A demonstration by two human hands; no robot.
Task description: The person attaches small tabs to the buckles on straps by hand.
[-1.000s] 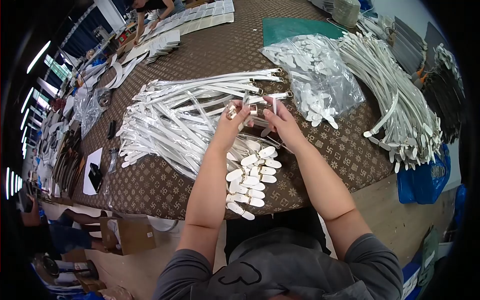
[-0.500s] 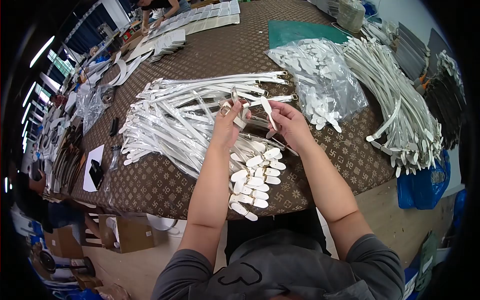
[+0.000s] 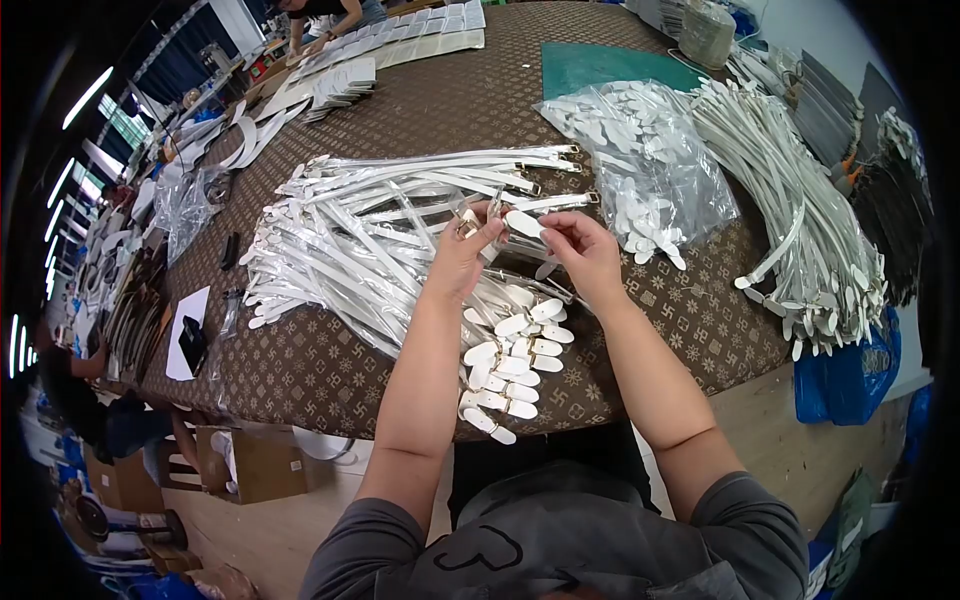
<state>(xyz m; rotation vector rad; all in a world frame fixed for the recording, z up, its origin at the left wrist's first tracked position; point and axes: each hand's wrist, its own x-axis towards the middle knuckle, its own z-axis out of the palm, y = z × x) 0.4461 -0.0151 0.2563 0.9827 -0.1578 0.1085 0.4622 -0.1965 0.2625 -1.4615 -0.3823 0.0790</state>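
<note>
Over the middle of the table, my left hand (image 3: 464, 256) is closed round the buckle end of a white belt, with a metal buckle (image 3: 466, 226) and clear plastic film showing at the fingers. My right hand (image 3: 588, 255) pinches the near end of a white round-ended tab (image 3: 522, 223), which points left toward the buckle. Whether the tab passes through the buckle is hidden by the left fingers. Beneath both hands lies a heap of white belts (image 3: 330, 255) in clear film. Nearer my body, several white belt tips (image 3: 512, 365) with buckles hang together by the table edge.
A clear bag of white tabs (image 3: 650, 150) lies right of the heap, beside a green mat (image 3: 610, 68). More white belts (image 3: 790, 200) are bundled at the far right. A black phone-like object (image 3: 192, 342) rests on paper at left. A person (image 3: 325, 20) bends over the far end.
The tab in my right hand has swung from nearly upright to almost level and come closer to the left hand. My left fingers have shifted around the buckle.
</note>
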